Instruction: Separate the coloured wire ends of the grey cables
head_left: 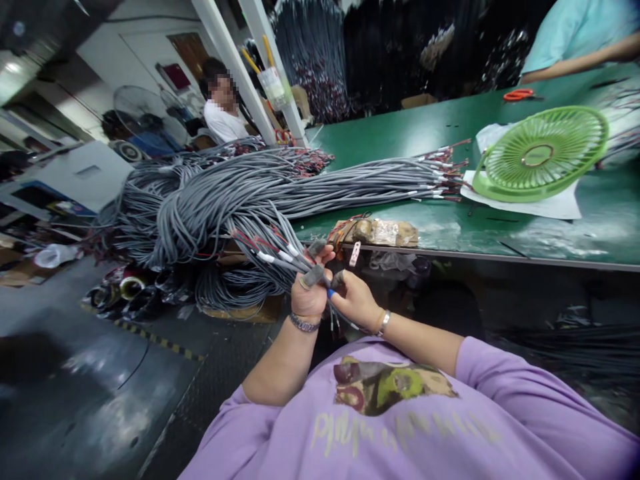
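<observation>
My left hand (309, 293), with grey finger covers and a watch on its wrist, is closed around the ends of several grey cables (273, 250). White sleeves and thin red wires show on those cables just beyond my fingers. Close against it, my right hand (356, 299) pinches cable ends at the front of the bunch; a blue tip shows on one finger. Short wire ends hang below both hands. The exact spot where my right fingertips meet the cables is partly hidden.
A thick pile of grey cables (225, 187) lies over the green table (400, 137). A taped block (385, 232) sits at the table's front edge. A green fan (543, 153) and orange-handled scissors (519, 95) are to the right. Another person (580, 40) is across the table.
</observation>
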